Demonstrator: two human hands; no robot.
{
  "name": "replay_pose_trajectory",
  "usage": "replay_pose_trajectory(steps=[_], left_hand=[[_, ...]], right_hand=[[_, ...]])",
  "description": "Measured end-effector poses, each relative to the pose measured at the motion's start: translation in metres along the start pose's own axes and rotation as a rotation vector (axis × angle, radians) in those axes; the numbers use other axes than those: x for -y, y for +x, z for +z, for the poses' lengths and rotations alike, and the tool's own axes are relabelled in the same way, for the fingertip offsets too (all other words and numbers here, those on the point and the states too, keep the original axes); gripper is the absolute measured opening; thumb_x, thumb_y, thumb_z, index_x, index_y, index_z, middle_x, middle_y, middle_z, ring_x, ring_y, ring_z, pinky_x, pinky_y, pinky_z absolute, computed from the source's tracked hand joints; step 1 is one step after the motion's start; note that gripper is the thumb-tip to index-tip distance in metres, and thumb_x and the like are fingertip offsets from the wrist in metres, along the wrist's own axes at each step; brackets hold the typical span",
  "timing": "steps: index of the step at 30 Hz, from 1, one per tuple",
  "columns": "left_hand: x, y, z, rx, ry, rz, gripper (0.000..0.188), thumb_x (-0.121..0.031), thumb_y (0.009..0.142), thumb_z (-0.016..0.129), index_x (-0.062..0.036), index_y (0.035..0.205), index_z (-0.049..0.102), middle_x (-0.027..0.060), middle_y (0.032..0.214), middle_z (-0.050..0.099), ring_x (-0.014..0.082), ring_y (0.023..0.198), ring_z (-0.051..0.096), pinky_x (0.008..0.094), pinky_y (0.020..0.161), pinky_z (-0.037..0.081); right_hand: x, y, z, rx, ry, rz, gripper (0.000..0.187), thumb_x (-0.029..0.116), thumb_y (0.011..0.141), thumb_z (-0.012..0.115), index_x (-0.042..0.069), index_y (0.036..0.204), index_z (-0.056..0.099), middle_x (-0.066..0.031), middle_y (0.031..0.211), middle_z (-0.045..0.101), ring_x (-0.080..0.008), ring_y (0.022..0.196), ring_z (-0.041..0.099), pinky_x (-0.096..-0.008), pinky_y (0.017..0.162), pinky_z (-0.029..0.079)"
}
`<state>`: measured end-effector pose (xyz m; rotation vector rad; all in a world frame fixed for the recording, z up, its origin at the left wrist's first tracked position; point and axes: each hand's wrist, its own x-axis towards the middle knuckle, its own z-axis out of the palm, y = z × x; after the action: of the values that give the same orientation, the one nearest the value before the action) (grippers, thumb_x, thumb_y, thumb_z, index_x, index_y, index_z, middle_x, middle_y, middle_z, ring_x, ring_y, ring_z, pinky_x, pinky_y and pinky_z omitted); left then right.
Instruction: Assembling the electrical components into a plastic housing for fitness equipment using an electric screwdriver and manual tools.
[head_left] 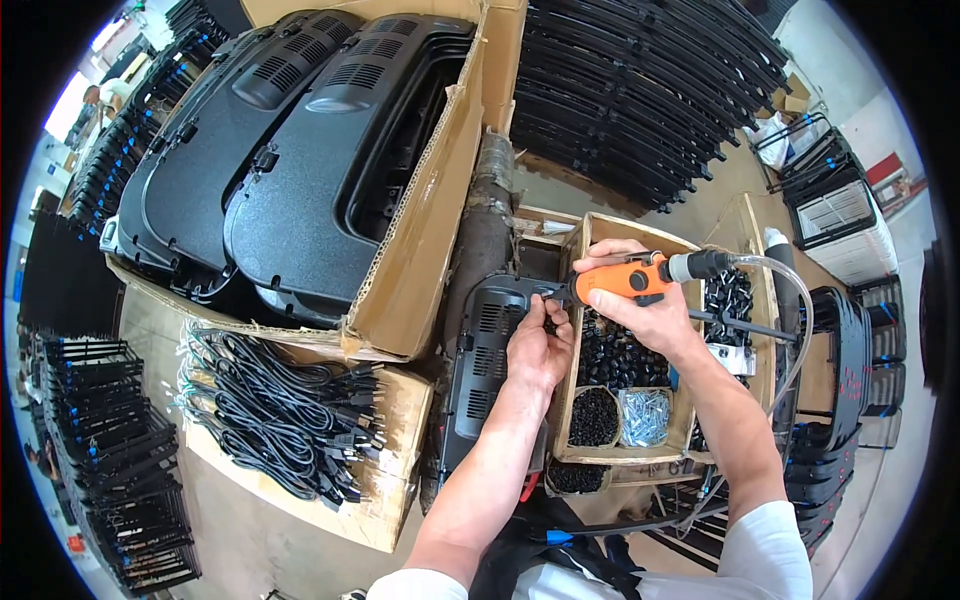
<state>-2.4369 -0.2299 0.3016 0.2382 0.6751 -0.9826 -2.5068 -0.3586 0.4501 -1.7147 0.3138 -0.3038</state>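
My right hand (640,305) is wrapped round an orange power screwdriver (612,282), which lies roughly level with its nose to the left. A grey and black connector and a clear hose (795,285) run from its back end. My left hand (540,350) is closed in a pinch at the screwdriver's tip; what its fingers hold is too small to make out. Beneath and beside that hand lies a black plastic cover (485,345) with vent slots. The screwdriver's tip meets the cover's upper right part, close to my left fingertips.
Right of the cover stands a wooden compartment box (567,385) with black parts (625,352), small black pieces (594,416) and silver screws (645,415). A cardboard carton (425,250) of large black covers (300,200) and bundled black cables (270,410) are at left. Black frames (630,80) stand behind.
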Motion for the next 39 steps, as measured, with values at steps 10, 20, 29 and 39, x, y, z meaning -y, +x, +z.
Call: replay_pose_trajectory(steps=[10, 20, 29, 39], left_hand=[[-0.013, 0.007, -0.002, 0.027, 0.050, -0.029, 0.021, -0.030, 0.112, 0.058, -0.0119, 0.110, 0.068, -0.0015, 0.086, 0.065, 0.0109, 0.071, 0.058, 0.0243, 0.061, 0.047], [0.006, -0.035, 0.001, 0.015, 0.272, 0.064, 0.028, -0.028, 0.116, 0.048, -0.0059, 0.123, 0.063, 0.0067, 0.106, 0.073, 0.0163, 0.086, 0.065, 0.0292, 0.075, 0.054], [0.009, -0.065, -0.043, 0.086, 0.463, 0.051, 0.023, -0.029, 0.113, 0.057, -0.0088, 0.118, 0.066, -0.0013, 0.085, 0.063, 0.0107, 0.071, 0.057, 0.0250, 0.060, 0.047], [0.005, -0.094, -0.045, -0.081, 0.390, 0.131, 0.019, -0.026, 0.110, 0.063, -0.0093, 0.116, 0.068, 0.0034, 0.100, 0.074, 0.0116, 0.077, 0.062, 0.0254, 0.065, 0.050]], right_hand=[[-0.003, 0.006, 0.003, 0.010, -0.046, -0.024, 0.048, 0.009, 0.090, 0.082, 0.003, 0.133, 0.062, -0.0125, 0.125, 0.074, -0.0180, 0.117, 0.068, -0.0374, 0.107, 0.054], [-0.020, 0.041, 0.026, -0.034, -0.047, -0.052, 0.048, 0.010, 0.089, 0.083, 0.002, 0.131, 0.063, -0.0126, 0.122, 0.074, -0.0186, 0.115, 0.068, -0.0371, 0.103, 0.055], [-0.032, 0.064, 0.045, 0.063, -0.206, -0.060, 0.036, 0.014, 0.084, 0.083, 0.005, 0.117, 0.071, -0.0060, 0.112, 0.075, -0.0152, 0.106, 0.069, -0.0344, 0.097, 0.055], [-0.034, 0.068, 0.050, 0.066, -0.257, -0.037, 0.030, 0.016, 0.080, 0.083, 0.005, 0.107, 0.073, -0.0050, 0.103, 0.075, -0.0149, 0.097, 0.069, -0.0334, 0.092, 0.055]])
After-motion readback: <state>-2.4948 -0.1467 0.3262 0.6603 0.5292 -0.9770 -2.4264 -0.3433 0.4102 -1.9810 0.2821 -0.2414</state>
